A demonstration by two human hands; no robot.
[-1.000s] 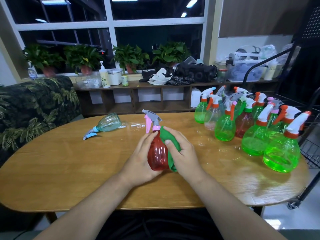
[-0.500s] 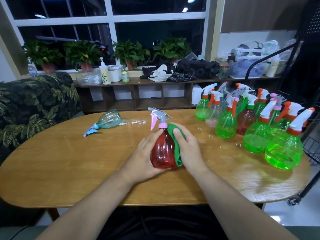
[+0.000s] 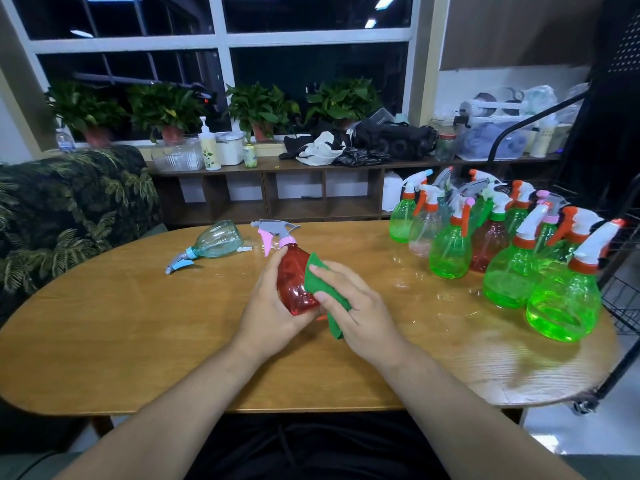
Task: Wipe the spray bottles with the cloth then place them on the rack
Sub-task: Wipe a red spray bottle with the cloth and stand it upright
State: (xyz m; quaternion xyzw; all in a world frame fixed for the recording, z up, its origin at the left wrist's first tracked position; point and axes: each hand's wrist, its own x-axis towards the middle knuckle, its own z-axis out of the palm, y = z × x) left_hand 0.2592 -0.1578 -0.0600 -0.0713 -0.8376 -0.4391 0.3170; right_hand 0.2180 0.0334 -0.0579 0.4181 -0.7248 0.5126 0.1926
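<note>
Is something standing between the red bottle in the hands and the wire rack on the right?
Yes. The group of upright spray bottles fills the right end of the table, between the red bottle and the wire rack; it would probably have to be lifted over them.

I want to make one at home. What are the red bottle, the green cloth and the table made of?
Red bottle: probably shiny see-through plastic, since light glints on it and you can see into it.
Green cloth: soft, dull fabric, maybe microfibre. It folds and droops limply.
Table: wood or a wood-look top with a smooth sheen. Grain lines show.
</note>
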